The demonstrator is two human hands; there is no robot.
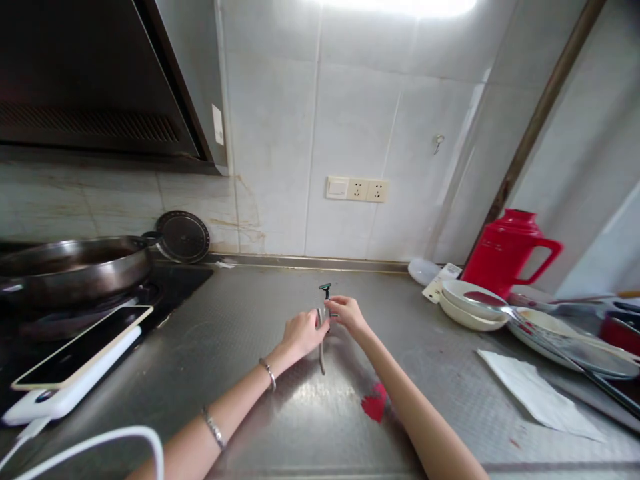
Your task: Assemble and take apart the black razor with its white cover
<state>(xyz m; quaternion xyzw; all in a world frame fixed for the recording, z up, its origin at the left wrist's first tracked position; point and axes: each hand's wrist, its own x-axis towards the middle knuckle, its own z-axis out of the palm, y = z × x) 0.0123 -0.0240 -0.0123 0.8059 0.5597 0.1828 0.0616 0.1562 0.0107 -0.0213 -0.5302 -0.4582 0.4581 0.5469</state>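
A small razor with a dark handle stands upright, head on top, above the metal counter. The fingers of my right hand pinch its handle from the right. My left hand is closed around a thin grey strip or cord whose lower end hangs below the fingers. The fingertips of both hands meet near the handle, and the lower handle is partly hidden by them.
At left are a steel pan on the stove, a phone and a white power bank. Stacked bowls, a red thermos and a white cloth lie right. A red patch shows near my right forearm.
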